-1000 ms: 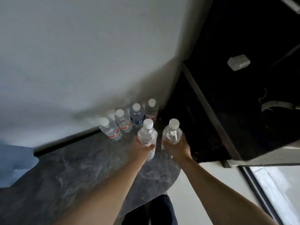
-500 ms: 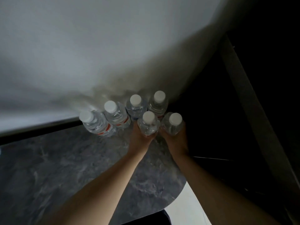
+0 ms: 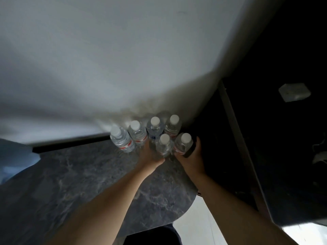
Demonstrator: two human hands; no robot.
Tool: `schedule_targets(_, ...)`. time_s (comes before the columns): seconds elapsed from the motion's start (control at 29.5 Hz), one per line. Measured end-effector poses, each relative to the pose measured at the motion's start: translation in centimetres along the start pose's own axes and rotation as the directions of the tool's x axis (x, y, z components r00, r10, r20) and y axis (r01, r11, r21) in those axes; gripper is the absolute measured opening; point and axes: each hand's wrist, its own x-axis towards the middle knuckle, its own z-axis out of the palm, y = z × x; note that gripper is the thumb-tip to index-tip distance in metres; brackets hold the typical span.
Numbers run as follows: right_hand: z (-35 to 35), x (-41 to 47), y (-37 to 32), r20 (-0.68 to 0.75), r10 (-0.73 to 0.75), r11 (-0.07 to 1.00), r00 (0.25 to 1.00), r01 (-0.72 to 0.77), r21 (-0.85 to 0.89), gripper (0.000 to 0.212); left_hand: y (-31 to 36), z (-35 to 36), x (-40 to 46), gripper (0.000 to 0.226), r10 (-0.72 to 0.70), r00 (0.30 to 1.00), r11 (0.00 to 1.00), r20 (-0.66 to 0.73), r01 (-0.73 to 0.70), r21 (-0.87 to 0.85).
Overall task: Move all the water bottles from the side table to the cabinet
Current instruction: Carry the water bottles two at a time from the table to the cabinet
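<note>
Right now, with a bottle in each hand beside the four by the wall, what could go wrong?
1. The left hand and right hand grip their bottles low, and the left-hand bottle sits very close to the back row, so a knuckle or bottle could topple one.
2. The right-hand bottle stands close to the marbled top's right edge, beside the dark gap; a careless release might tip it over the edge.

Both hands' fingers hide behind the front bottles [image 3: 164, 145]; the bottle labels are blurred; the worktop [image 3: 70, 174] runs off the left edge.
</note>
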Motion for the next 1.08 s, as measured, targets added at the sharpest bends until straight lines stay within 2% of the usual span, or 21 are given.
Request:
schedule_targets(0.1, -1.8, -2.2, -4.2, 0.027, -0.12, 0.986, 0.992, 0.122, -0.112, 0.099, 2.9, -2.9, -3.0, 0.085, 0.06, 0.996, 0.977, 0.07, -0.073, 0.199)
schedule_targets(0.17, -2.6, -3.3, -7.0, 0.094, -0.229, 0.924, 0.969, 0.247, -0.293, 0.088, 4.4, -4.6, -4.6, 0.083, 0.124, 0.985, 0.919, 0.119, -0.159, 0.361)
schedule_targets(0.27, -3.0, -5.4, -12.6, 0.305, -0.307, 0.731, 0.901, 0.429, -0.531, 0.073, 7.2, -8.3, -7.9, 0.076, 0.162, 0.979, 0.839, 0.127, -0.204, 0.504)
schedule_targets(0.41, -1.1, -10.9, -18.5, 0.589, -0.352, 0.471, 0.728, 0.681, -0.56, 0.056, 8.4, -15.3, -13.6, 0.073, 0.16, 0.987, 0.802, -0.021, -0.117, 0.586)
schedule_targets(0.47, 0.3, -13.3, -19.7, 0.652, -0.336, 0.39, 0.68, 0.731, -0.561, 0.055, 7.7, -18.1, -15.9, 0.072, 0.128, 0.988, 0.793, -0.082, -0.052, 0.607)
schedule_targets(0.54, 2.3, -17.0, -20.9, 0.74, -0.331, 0.235, 0.586, 0.81, -0.537, 0.053, 6.0, -21.5, -19.7, 0.071, 0.1, 0.982, 0.776, -0.16, 0.023, 0.63)
schedule_targets(0.68, 6.9, -24.9, -23.2, 0.855, -0.311, -0.007, 0.415, 0.898, -0.439, 0.051, 1.1, -27.6, -28.8, 0.072, 0.069, 0.947, 0.757, -0.314, 0.155, 0.634)
schedule_targets(0.71, 7.7, -26.7, -23.7, 0.862, -0.319, -0.032, 0.394, 0.904, -0.426, 0.05, -0.1, -28.6, -30.9, 0.072, 0.059, 0.936, 0.755, -0.347, 0.186, 0.629)
schedule_targets(0.78, 10.9, -34.0, -24.1, 0.905, -0.317, -0.12, 0.283, 0.935, -0.335, 0.047, -5.0, -31.7, -38.6, 0.072, 0.004, 0.889, 0.76, -0.457, 0.294, 0.579)
schedule_targets(0.81, 11.8, -36.1, -24.0, 0.919, -0.303, -0.154, 0.252, 0.939, -0.308, 0.046, -6.5, -32.6, -41.0, 0.072, -0.028, 0.878, 0.764, -0.478, 0.327, 0.556)
schedule_targets(0.88, 15.1, -43.8, -23.4, 0.957, -0.261, -0.256, 0.128, 0.946, -0.197, 0.047, -11.2, -35.2, -49.0, 0.071, -0.123, 0.807, 0.769, -0.577, 0.445, 0.458)
schedule_targets(0.91, 16.0, -46.2, -23.3, 0.967, -0.236, -0.294, 0.097, 0.941, -0.166, 0.048, -12.6, -36.0, -51.5, 0.07, -0.159, 0.782, 0.771, -0.603, 0.48, 0.419)
schedule_targets(1.05, 20.3, -59.8, -21.2, 0.984, -0.143, -0.425, -0.108, 0.904, 0.038, 0.044, -19.3, -38.5, -65.6, 0.069, -0.278, 0.607, 0.728, -0.745, 0.639, 0.249)
schedule_targets(1.08, 21.3, -63.3, -20.6, 0.976, -0.124, -0.459, -0.181, 0.882, 0.105, 0.042, -20.9, -38.8, -69.0, 0.067, -0.313, 0.549, 0.715, -0.775, 0.673, 0.188)
